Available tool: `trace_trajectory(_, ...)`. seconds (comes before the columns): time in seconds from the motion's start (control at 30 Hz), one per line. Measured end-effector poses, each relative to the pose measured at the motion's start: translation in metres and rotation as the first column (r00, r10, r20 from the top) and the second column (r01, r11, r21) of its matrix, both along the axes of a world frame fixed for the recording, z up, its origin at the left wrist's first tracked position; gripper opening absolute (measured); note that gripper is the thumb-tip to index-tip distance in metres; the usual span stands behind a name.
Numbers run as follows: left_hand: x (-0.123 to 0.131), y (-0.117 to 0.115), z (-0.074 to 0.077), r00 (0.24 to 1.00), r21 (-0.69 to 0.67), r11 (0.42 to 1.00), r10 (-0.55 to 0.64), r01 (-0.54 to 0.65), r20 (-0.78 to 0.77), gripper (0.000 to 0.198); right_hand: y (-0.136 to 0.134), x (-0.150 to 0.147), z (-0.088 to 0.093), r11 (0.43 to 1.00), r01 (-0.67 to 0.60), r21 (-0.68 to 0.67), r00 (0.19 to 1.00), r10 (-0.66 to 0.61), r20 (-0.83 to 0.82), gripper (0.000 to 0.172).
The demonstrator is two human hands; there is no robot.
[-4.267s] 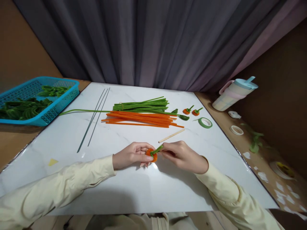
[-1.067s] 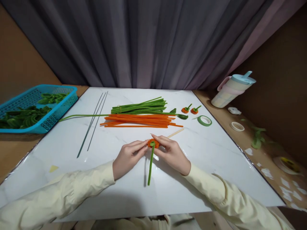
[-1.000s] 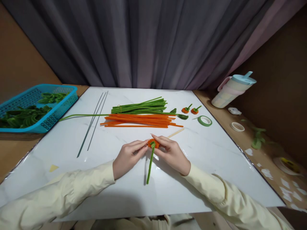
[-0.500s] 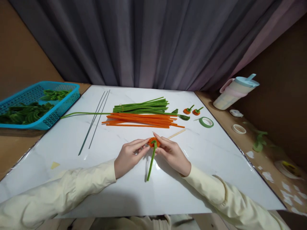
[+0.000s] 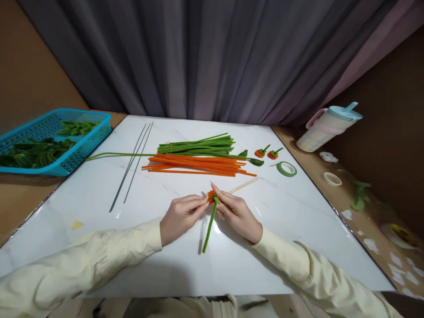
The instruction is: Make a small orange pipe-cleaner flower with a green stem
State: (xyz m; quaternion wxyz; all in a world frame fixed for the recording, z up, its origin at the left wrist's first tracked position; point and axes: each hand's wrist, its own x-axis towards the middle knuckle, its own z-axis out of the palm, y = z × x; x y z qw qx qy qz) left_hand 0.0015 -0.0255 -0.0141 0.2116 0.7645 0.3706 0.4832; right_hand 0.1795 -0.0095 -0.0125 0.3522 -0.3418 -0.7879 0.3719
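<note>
Between my hands is a small orange pipe-cleaner pumpkin [image 5: 211,195] with a long green pipe-cleaner stem [image 5: 209,229] pointing down toward me. My left hand [image 5: 182,216] pinches its left side with thumb and fingertips. On the other side, my right hand [image 5: 239,214] grips it, thumb up near the top. Fingers hide part of the orange piece. A thin wooden stick [image 5: 244,185] lies just beyond my right hand. Farther back are a bundle of orange pipe cleaners [image 5: 198,166] and a bundle of green pipe cleaners [image 5: 195,145].
Two similar small pumpkins [image 5: 260,153] lie at the back right, near a roll of green tape [image 5: 286,169]. Thin dark wires [image 5: 127,170] rest at left. A blue basket [image 5: 62,170] holds green pieces. A tumbler [image 5: 326,128] and a white ring [image 5: 331,179] stand right of the white tabletop.
The orange piece has turned slightly in my fingers, its orange side now less visible on the right. My left fingers have closed tighter at its left edge. The view has shifted slightly.
</note>
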Motion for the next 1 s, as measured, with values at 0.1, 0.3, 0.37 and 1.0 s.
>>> trace_trajectory(0.1, 0.0005, -0.0001, 0.0005, 1.0, 0.018, 1.0, 0.007, -0.007, -0.028, 0.014, -0.0004, -0.0002, 0.0005, 1.0, 0.011, -0.002, 1.0, -0.011, 0.002, 0.046)
trace_trajectory(0.3, -0.0008, 0.0015, 0.0016, 1.0, -0.03, 1.0, -0.009, 0.009, -0.001, 0.014, -0.0018, -0.0032, 0.0057, 0.993, 0.009, -0.117, 0.998, -0.017, -0.062, 0.043)
trace_trajectory(0.37, -0.0011, 0.0023, -0.0001, 1.0, -0.029, 1.0, 0.011, -0.011, 0.028, 0.015, -0.0017, -0.0039, 0.007, 0.983, -0.009, -0.182, 0.993, -0.013, -0.117, 0.043)
trace_trajectory(1.0, -0.0026, 0.005, -0.0021, 0.996, 0.081, 0.996, 0.034, -0.027, -0.082, 0.016, 0.0061, -0.0009, -0.0003, 0.958, -0.121, -0.261, 0.98, 0.073, -0.186, 0.046)
